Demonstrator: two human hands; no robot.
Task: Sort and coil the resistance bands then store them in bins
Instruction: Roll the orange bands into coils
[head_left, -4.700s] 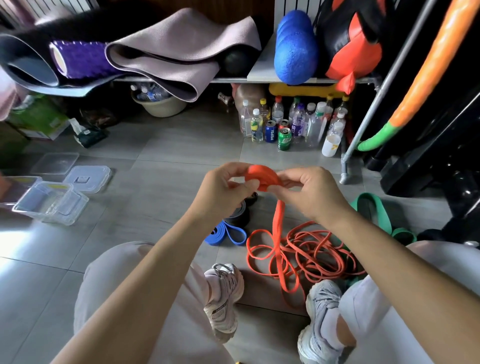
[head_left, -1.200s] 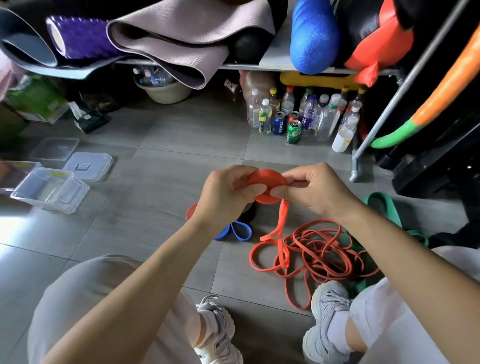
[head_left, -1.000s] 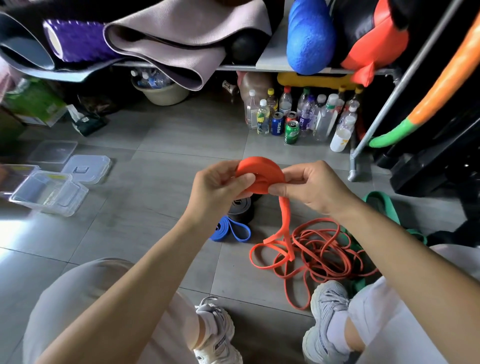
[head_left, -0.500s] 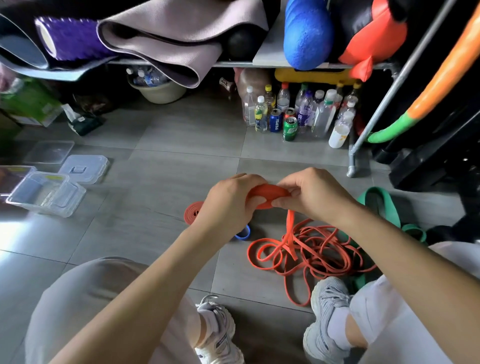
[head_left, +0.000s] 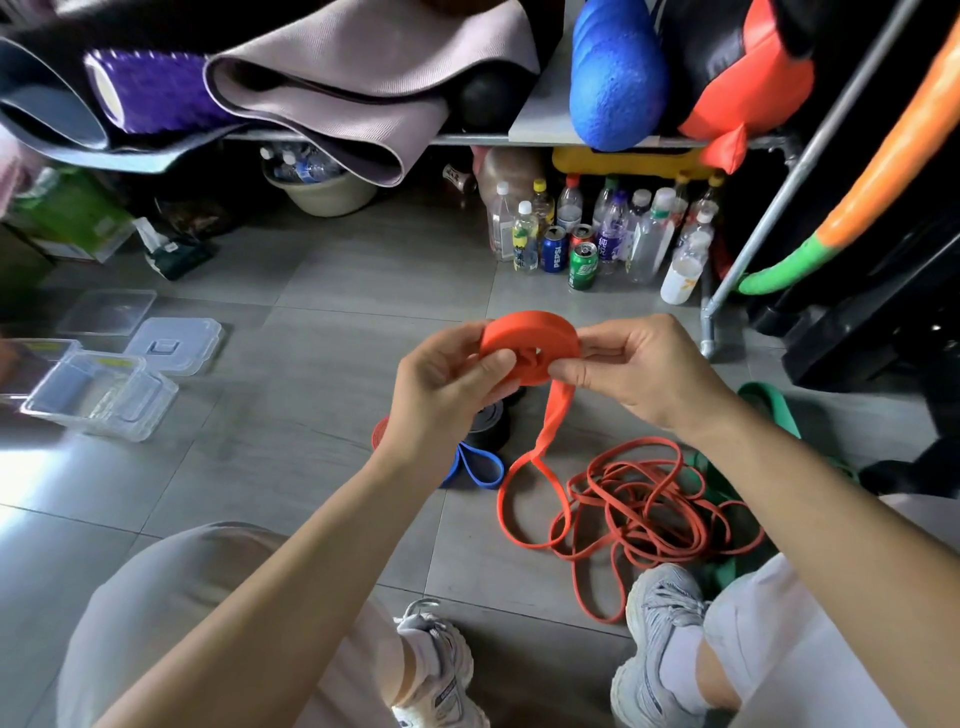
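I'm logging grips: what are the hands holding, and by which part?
The flat orange rubber resistance band, by its rolled coil: the left hand pinches the coil's left side, the right hand its right side.

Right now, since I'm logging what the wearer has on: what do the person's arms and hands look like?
The left forearm and right forearm are bare, with no sleeve in view. The left hand and right hand wear no gloves; no ring, watch or wristband shows.

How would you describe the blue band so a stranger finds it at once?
Start at the grey floor between the shoes and the bottles. Just under the left hand lies the blue band, left of the orange tangle. It is the only blue band.
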